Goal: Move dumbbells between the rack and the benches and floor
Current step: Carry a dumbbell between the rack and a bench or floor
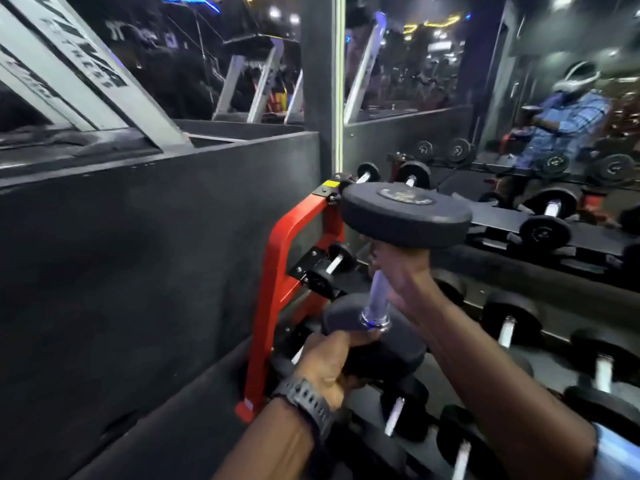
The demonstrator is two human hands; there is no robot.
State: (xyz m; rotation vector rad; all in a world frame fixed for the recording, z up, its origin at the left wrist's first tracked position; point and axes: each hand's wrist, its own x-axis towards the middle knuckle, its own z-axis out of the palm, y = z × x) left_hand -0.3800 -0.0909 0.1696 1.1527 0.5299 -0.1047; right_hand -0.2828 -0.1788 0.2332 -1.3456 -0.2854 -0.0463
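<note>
Hands first, since both are on the same weight. My left hand, nearest the camera with a watch on its wrist, is closed around the lower head of the dumbbell, cupping it from below and from the outside. My right hand sits just above it and a little farther out, wrapped around the upper part of the chrome handle, thumb side up under the top head; the fingers are folded round the bar, though motion blur softens them.

What matters for the next move is the long axis. The dumbbell stands nearly upright between the two hands, tilted slightly, with its top head above and beyond my right hand and its bottom head resting in my left. Every dumbbell already on the rack lies with its handle running front to back, so I judge this one must be turned down out of the vertical before it can settle into a slot.

Beyond the hands, the red end frame of the rack stands just to the left of my left hand, against the dark wall. The upper tier lies ahead of and past the top head, carrying a few small dumbbells; the lower tiers run off to the right of my right forearm. Whether the weight is coming off or going on, I cannot tell.
</note>
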